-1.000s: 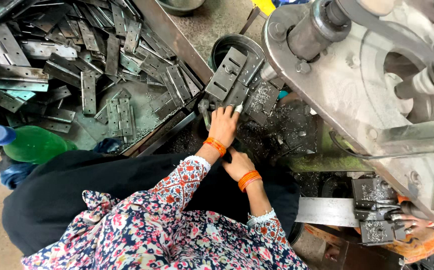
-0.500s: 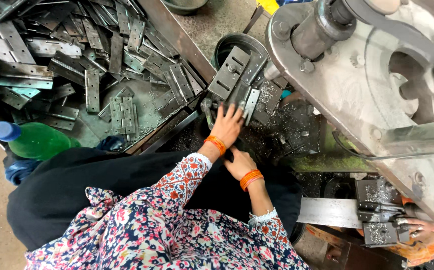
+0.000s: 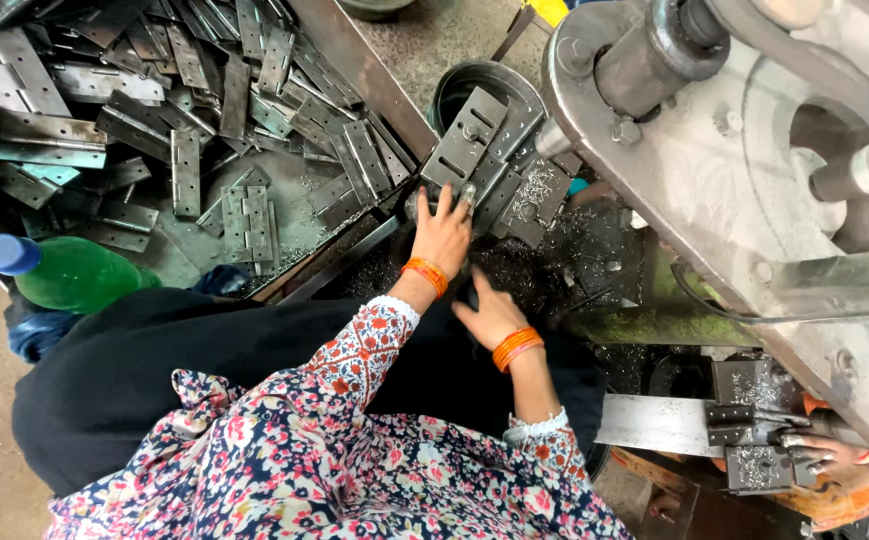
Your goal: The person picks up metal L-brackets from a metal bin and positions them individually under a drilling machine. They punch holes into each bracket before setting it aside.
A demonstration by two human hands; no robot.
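Tight squeeze here: the left hand (image 3: pixel 442 232) sits wedged between the heap of metal plates (image 3: pixel 205 120) and the big grey machine (image 3: pixel 755 150). A steel bar (image 3: pixel 360 70) walls off the heap. The right hand (image 3: pixel 493 315) has open room only back towards the lap.

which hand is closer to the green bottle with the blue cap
Left. The left hand rests on the metal plates right of the green bottle. The right hand lies farther right, down by the dark shavings.
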